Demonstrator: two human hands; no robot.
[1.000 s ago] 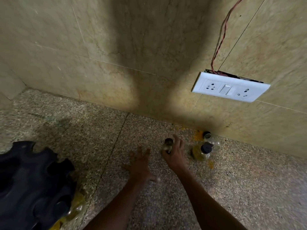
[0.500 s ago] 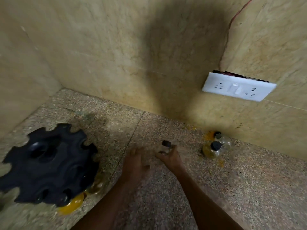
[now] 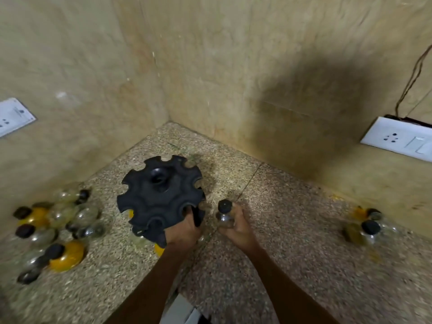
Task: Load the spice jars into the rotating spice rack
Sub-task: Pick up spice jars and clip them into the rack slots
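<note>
A black rotating spice rack (image 3: 159,197) with notched slots around its top stands on the speckled counter near the corner. My left hand (image 3: 183,228) grips its right front edge. My right hand (image 3: 238,226) holds a clear spice jar (image 3: 225,212) with a black cap, upright, just right of the rack. A yellow jar (image 3: 159,249) shows low under the rack's front. Several jars (image 3: 53,228) with black caps, some yellow inside, lie in a cluster at the left. Two more jars (image 3: 367,226) sit at the right by the wall.
Beige tiled walls meet in a corner behind the rack. A white socket plate (image 3: 397,139) with a loose wire hangs on the right wall, another socket plate (image 3: 11,116) on the left wall. The counter's front edge (image 3: 184,307) lies between my forearms.
The view has swung left, bringing the rack to the middle and the left jar cluster into sight. My right hand has carried the jar over beside the rack; my left hand has taken hold of the rack.
</note>
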